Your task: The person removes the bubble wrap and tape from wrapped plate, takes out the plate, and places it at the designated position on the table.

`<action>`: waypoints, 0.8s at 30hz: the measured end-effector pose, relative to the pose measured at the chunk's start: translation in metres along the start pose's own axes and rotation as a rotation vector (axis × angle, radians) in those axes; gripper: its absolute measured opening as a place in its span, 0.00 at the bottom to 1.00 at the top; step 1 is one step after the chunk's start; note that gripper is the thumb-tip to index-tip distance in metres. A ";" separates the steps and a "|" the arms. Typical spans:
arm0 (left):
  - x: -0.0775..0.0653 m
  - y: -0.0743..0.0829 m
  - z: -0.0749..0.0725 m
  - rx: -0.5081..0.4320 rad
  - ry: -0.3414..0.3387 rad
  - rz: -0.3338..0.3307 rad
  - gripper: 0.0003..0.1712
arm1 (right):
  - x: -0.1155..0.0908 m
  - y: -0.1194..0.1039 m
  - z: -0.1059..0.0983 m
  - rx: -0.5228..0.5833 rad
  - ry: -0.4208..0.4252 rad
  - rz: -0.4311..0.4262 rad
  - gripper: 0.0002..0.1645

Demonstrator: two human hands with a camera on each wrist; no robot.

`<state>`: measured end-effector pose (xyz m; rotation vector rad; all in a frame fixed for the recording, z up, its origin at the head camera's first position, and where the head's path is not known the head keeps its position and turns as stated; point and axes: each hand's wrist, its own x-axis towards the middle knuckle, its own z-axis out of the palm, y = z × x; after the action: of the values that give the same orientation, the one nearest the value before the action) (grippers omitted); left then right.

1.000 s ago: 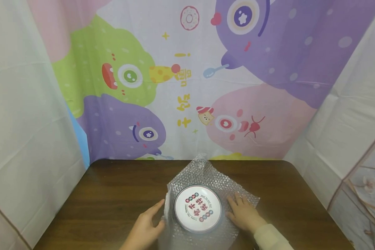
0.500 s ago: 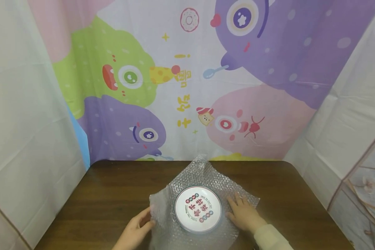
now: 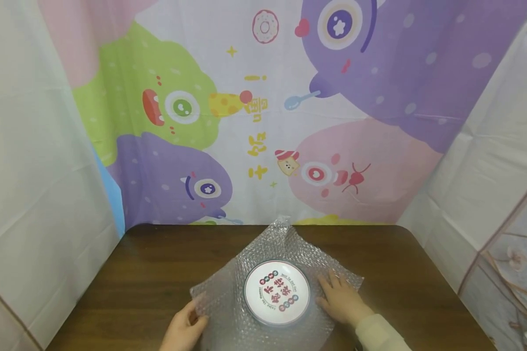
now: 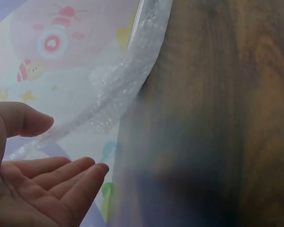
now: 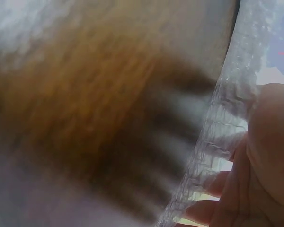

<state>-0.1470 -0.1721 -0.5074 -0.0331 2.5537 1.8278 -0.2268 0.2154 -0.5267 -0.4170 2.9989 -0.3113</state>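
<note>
A round white plate [image 3: 277,293] with red characters and small coloured circles lies face up on a sheet of bubble wrap [image 3: 228,287] on the table. My left hand [image 3: 184,327] is at the sheet's left corner. In the left wrist view the thumb stands apart from the nearly straight fingers [image 4: 80,189], with the edge of the wrap passing between them. My right hand [image 3: 343,298] rests on the right part of the wrap with its fingers spread, close beside the plate's rim. The right wrist view shows its fingers [image 5: 203,211] against the wrap.
The dark brown wooden table [image 3: 158,263] reaches back to a hanging cloth [image 3: 263,204] printed with cartoon monsters. Pale cloth panels [image 3: 39,195] stand along the left and right sides. The wrap's far corner reaches the table's back edge.
My left hand has moved left and toward me, and the left flap of bubble wrap has unfolded outward from beside the plate. The right hand and the plate have stayed put.
</note>
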 end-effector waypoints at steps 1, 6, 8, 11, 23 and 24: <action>0.000 -0.001 -0.001 0.015 0.011 -0.004 0.30 | 0.000 0.000 0.000 0.003 -0.002 0.003 0.40; 0.005 -0.007 -0.010 0.118 0.076 -0.057 0.35 | 0.000 0.000 0.000 0.003 0.005 0.002 0.39; 0.007 -0.008 -0.013 0.135 0.096 -0.082 0.37 | 0.000 0.000 0.000 0.000 0.006 0.002 0.39; 0.009 -0.010 -0.016 0.138 0.115 -0.103 0.37 | 0.000 0.000 0.000 -0.003 0.011 -0.003 0.39; 0.016 -0.014 -0.024 0.405 0.165 -0.053 0.39 | -0.001 0.000 -0.002 -0.014 0.002 -0.008 0.39; 0.016 -0.015 -0.023 0.429 0.157 -0.049 0.39 | -0.001 0.000 -0.002 -0.013 0.001 -0.008 0.39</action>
<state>-0.1627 -0.1992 -0.5142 -0.2441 2.9635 1.2732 -0.2265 0.2161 -0.5251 -0.4296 3.0029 -0.2928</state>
